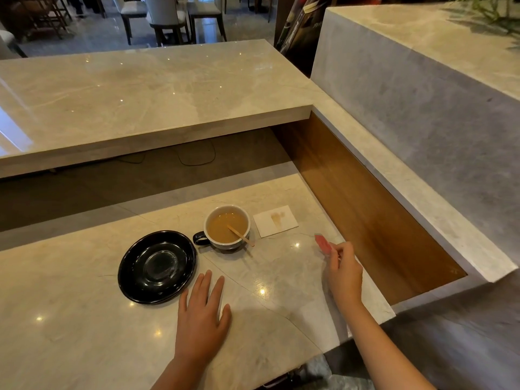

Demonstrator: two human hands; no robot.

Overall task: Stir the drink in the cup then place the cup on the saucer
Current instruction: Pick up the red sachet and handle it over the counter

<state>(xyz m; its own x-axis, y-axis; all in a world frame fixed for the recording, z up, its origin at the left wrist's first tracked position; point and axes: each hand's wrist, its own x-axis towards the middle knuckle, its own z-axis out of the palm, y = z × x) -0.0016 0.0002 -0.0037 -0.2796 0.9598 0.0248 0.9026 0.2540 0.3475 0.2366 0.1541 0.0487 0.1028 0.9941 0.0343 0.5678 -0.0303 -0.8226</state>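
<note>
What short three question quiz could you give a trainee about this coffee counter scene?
1. True or false: the cup stands on the saucer.
2. What leans inside the cup?
3. The right hand holds: A) a red packet B) a napkin C) nothing.

Key: 1 false, it stands beside it on the counter. 2 a wooden stirrer. 3 A. The left hand lies flat.

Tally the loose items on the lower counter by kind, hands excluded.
Cup: 1
Saucer: 1
Wooden stirrer, in the cup: 1
Stained napkin: 1
Pink packet, held in the right hand: 1
Total: 5
</note>
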